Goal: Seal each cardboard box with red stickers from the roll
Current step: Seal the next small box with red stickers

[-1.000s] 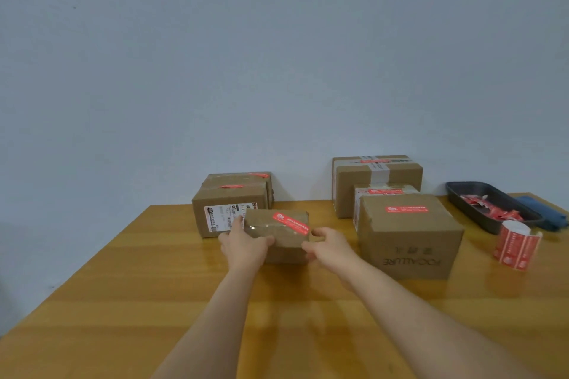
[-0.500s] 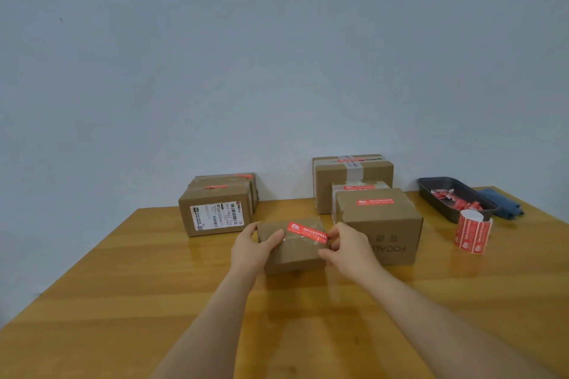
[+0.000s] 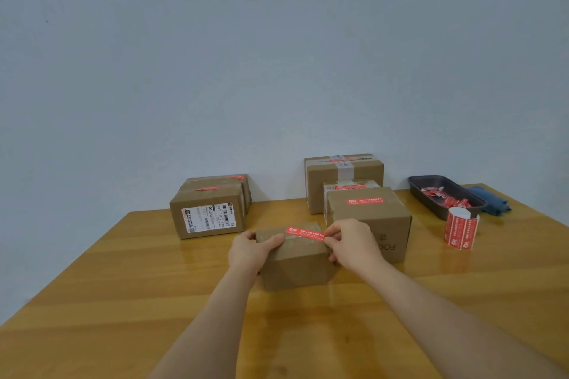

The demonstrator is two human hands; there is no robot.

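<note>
A small cardboard box [image 3: 295, 264] sits on the wooden table [image 3: 123, 301] in front of me, with a red sticker [image 3: 304, 232] across its top. My left hand [image 3: 251, 251] grips the box's left end, thumb on top. My right hand [image 3: 354, 243] holds the box's right end, its fingertips pinching at the sticker's right tip. The roll of red stickers [image 3: 460, 228] stands upright to the right, apart from both hands.
Two stickered boxes [image 3: 209, 209] stand at the back left. Three more boxes [image 3: 369, 215] stand just behind my right hand, touching the small box's area. A dark tray [image 3: 431, 197] with red scraps and a blue cloth [image 3: 489, 201] lie at the far right.
Both hands have drawn the small box toward me and to the right, away from the back-left boxes. My right fingers now sit at the sticker's right tip.
</note>
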